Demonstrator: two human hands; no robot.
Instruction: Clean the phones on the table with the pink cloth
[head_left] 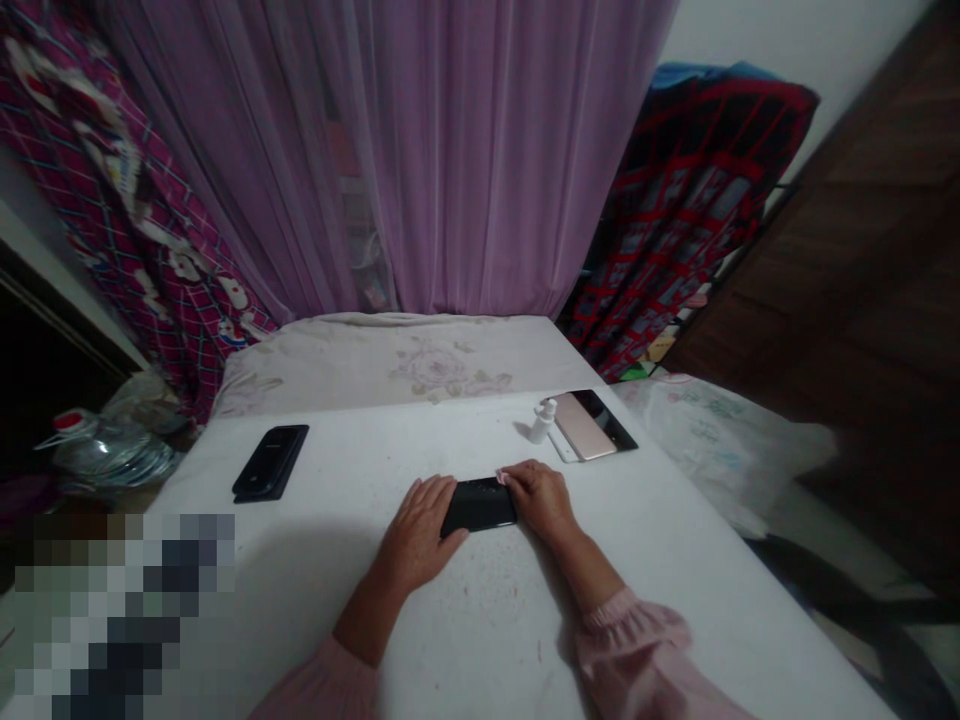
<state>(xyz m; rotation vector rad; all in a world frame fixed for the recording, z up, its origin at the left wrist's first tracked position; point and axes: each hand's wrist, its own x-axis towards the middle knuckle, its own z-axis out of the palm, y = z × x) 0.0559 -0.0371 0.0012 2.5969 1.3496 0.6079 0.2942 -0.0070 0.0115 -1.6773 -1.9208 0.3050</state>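
A black phone (480, 505) lies flat on the white-covered table, its long side running left to right, with small light specks near its upper edge. My left hand (421, 530) grips the phone's left end, fingers over the far side and thumb along the near edge. At the upper right corner, my right hand (541, 500) has its fingers pinched on a small white-pink piece of cloth or tissue (502, 478), pressed against the phone. Just beyond the right hand stands a small white bottle (541, 421) with a nozzle top.
Several phones or tablets, one pink-gold (582, 425), lie beside the bottle at the right. Two stacked dark phones (271, 463) rest at the left. A clear water jug (112, 450) stands off the table's left side. Purple curtains (480, 150) hang behind the table.
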